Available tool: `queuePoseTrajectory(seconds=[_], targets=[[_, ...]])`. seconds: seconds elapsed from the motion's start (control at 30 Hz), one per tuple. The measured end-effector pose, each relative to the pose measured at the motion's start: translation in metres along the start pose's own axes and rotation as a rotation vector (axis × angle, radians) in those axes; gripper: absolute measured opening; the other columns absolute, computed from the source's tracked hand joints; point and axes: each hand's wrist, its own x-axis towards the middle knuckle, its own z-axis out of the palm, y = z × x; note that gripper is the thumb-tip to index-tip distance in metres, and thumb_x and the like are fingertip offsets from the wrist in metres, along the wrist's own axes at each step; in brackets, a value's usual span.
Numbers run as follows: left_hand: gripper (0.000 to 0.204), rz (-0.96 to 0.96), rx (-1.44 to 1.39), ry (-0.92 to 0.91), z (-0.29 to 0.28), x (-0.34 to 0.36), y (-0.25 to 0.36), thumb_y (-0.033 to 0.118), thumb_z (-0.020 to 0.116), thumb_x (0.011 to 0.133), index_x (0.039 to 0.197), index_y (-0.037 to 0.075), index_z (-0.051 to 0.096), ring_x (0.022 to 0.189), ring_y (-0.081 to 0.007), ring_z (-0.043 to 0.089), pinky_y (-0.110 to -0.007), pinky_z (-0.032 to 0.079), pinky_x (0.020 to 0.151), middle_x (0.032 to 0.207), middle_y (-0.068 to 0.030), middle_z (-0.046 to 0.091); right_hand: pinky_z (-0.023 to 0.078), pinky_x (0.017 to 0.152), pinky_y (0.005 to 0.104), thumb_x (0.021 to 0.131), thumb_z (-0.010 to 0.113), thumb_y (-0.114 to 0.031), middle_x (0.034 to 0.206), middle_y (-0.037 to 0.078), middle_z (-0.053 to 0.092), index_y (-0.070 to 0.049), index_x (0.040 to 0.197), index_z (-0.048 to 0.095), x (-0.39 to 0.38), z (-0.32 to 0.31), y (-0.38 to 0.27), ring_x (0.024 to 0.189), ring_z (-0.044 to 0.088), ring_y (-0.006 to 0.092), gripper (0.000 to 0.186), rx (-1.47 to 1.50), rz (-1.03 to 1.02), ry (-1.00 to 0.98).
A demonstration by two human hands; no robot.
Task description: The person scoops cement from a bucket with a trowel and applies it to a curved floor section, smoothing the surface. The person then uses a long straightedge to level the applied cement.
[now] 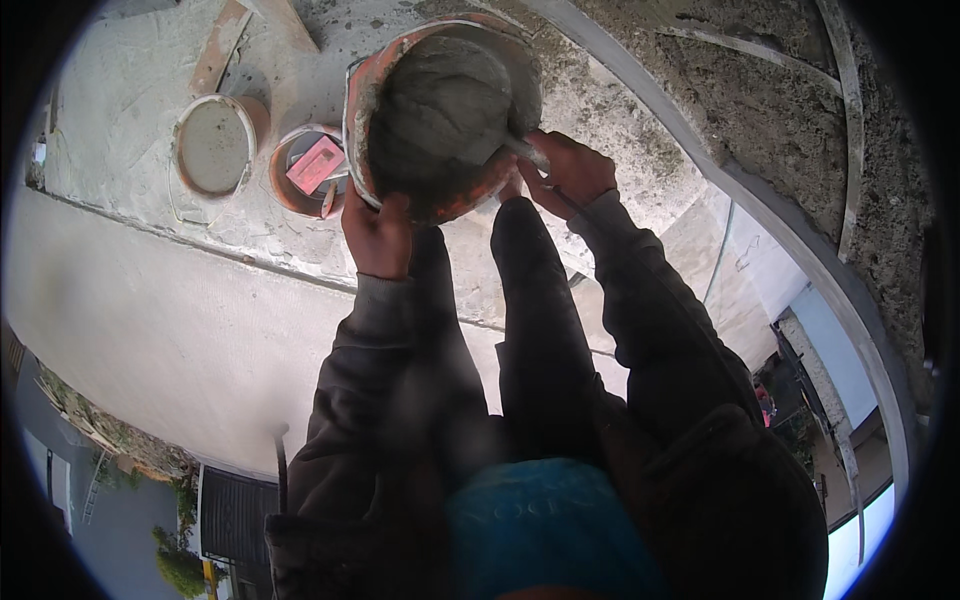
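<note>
While a bucket (361, 115) of wet mortar (445, 105) is held at far centre, the left hand (378, 235) curls round its near-left rim. The right hand (572, 172) is closed on a grey piece (530, 152) at its near-right edge; I can't tell what part. Handling this load seems the step; shifting it would call for two firm, level grips. Pale letters mark the blue shirt (550, 530); the bucket shows no readable label.

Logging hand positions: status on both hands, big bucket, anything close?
Left hand gripping big bucket by its rim. Right hand curled at its right edge, hold unclear. Grey mix inside. To its left: second bucket, third bucket holding red block.
</note>
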Motion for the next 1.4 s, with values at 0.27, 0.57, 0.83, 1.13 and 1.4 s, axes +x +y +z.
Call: queuePoseTrajectory(seconds=[0.27,0.57,0.83,1.13,1.4], targets=[[0.05,-0.291,-0.357,0.114,0.061,-0.013,0.035,-0.007,0.052,0.07,0.119,0.002,0.055,0.08,-0.0158,0.061,-0.025,0.051,0.062,0.103,-0.006,0.063,0.055,0.06,0.0396,0.081,0.069,-0.03,0.087,0.006,0.068,-0.016,0.101,0.065,-0.05,-0.083,0.027,0.07,0.067,0.0294,0.026,-0.09,-0.042,0.281],[0.051,-0.396,-0.369,0.237,0.101,-0.032,0.017,-0.006,0.052,0.069,0.119,0.004,0.052,0.075,-0.0165,0.06,-0.027,0.051,0.056,0.096,-0.0052,0.06,0.048,0.061,0.0336,0.088,0.066,-0.028,0.074,0.006,0.061,-0.005,0.095,0.064,-0.05,-0.202,0.105,0.068,0.061,0.0207,0.024,0.342,-0.152,-0.219],[0.047,-0.358,-0.279,0.248,0.106,-0.053,0.01,-0.008,0.051,0.069,0.115,0.0,0.055,0.083,-0.0164,0.059,-0.028,0.049,0.073,0.1,-0.0054,0.061,0.039,0.048,0.0261,0.095,0.06,-0.03,0.068,0.001,0.056,-0.004,0.098,0.062,-0.035,-0.315,0.145,0.055,0.049,0.007,0.026,0.44,0.103,0.08],[0.047,-0.138,-0.274,0.118,0.165,-0.082,0.078,-0.004,0.052,0.074,0.121,-0.003,0.054,0.093,-0.0169,0.06,-0.028,0.047,0.083,0.106,-0.0088,0.064,0.054,0.073,0.045,0.086,0.063,-0.032,0.09,0.013,0.068,-0.012,0.11,0.062,-0.08,-0.228,0.122,0.085,0.068,0.0321,0.031,-0.223,-0.127,-0.241],[0.047,0.11,-0.01,0.032,0.167,-0.087,0.113,-0.003,0.048,0.076,0.123,-0.004,0.052,0.092,-0.0153,0.059,-0.026,0.046,0.081,0.107,-0.0096,0.063,0.055,0.069,0.0439,0.088,0.056,-0.038,0.092,0.006,0.065,-0.016,0.112,0.06,-0.043,-0.155,0.106,0.08,0.068,0.0293,0.033,-0.252,-0.147,0.259]])
